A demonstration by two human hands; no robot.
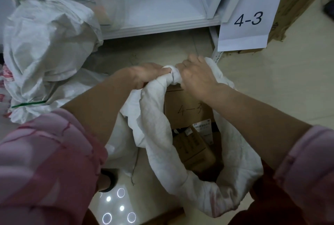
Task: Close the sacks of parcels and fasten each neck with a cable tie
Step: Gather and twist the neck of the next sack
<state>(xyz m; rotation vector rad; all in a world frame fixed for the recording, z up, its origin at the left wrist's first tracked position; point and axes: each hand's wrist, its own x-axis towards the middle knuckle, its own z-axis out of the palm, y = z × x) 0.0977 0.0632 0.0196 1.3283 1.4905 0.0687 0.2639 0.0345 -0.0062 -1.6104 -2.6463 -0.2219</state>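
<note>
Both hands bunch the far rim of the open sack (162, 134), seemingly to gather its mouth into a neck: the left hand (148, 74) and right hand (197, 76) each grip cloth, knuckles nearly touching. The sack stands on the floor directly under them, parcels (188, 110) showing inside. At the floor's left edge lies a tied sack (45, 43) with a green cable tie (29, 104).

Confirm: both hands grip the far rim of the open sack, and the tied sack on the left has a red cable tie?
Not red. The head view shows a green cable tie on the tied sack. The rest holds: left hand and right hand grip the open sack at its far rim.
</note>
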